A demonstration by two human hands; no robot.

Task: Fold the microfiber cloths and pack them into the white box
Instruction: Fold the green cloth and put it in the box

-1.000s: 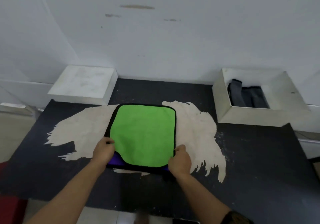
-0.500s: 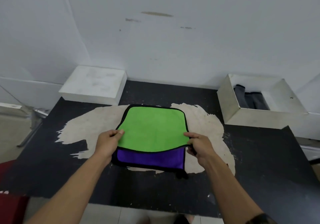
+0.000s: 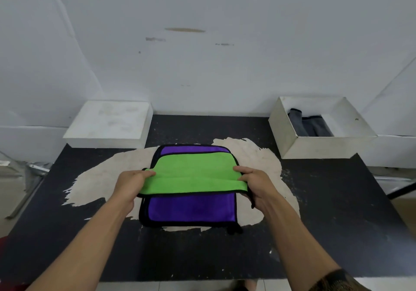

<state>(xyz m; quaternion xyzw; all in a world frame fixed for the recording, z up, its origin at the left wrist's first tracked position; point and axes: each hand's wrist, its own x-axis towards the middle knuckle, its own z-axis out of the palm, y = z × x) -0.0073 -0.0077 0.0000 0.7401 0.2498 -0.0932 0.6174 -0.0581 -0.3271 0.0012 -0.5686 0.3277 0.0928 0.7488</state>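
A green cloth with black edging lies on top of a purple cloth in the middle of the black table. My left hand grips the green cloth's left side and my right hand grips its right side. The near part of the green cloth is lifted and folded away from me, baring the purple one below. The white box stands open at the back right with grey folded cloths inside.
A closed white box or lid sits at the back left against the white wall. A worn pale patch spreads over the table under the cloths. Metal legs show at the far left.
Both hands took hold of the green cloth's near edge and carried it up and away from me, uncovering more of the purple cloth. The view shifted a little.
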